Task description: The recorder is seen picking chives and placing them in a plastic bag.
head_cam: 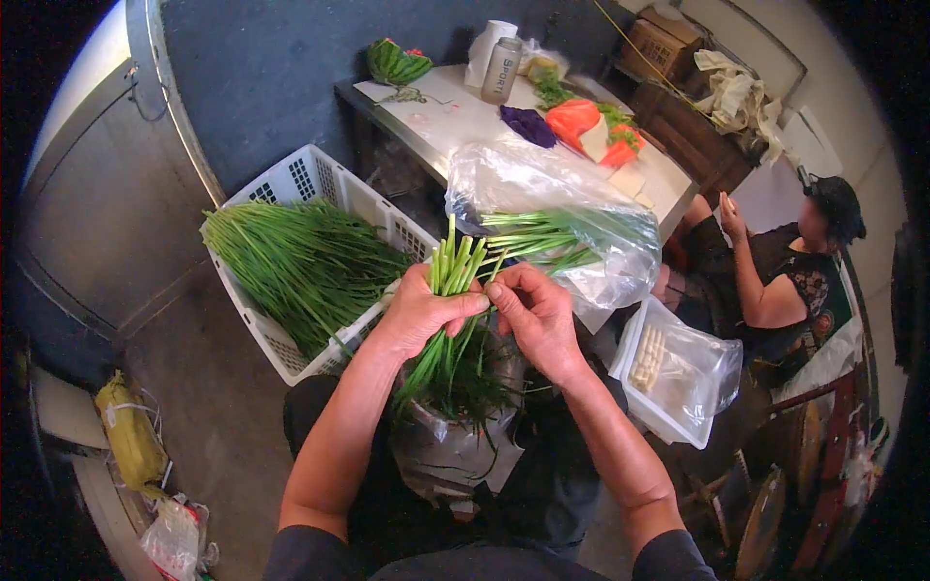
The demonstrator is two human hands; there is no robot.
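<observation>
My left hand (429, 309) is closed around a bunch of green leafy stalks (454, 270), pale cut ends up and leaves hanging down over my lap. Close beside it, my right hand (536, 316) pinches one thin stalk at the bunch's right side between thumb and forefinger. Below both hands, dark green leaf scraps lie on a plastic-lined container (465, 450) between my knees. At the left stands a white plastic crate (290, 374) filled with long green leaves (305, 261). Ahead to the right, more stalks (538, 236) lie in a clear plastic bag (617, 269).
A table (450, 123) ahead bears a cut watermelon (398, 64), a bottle (501, 71) and orange bags (574, 120). A white tub (654, 410) with pale pieces stands at right, near a seated person (770, 283). A yellow sack (131, 436) lies at left.
</observation>
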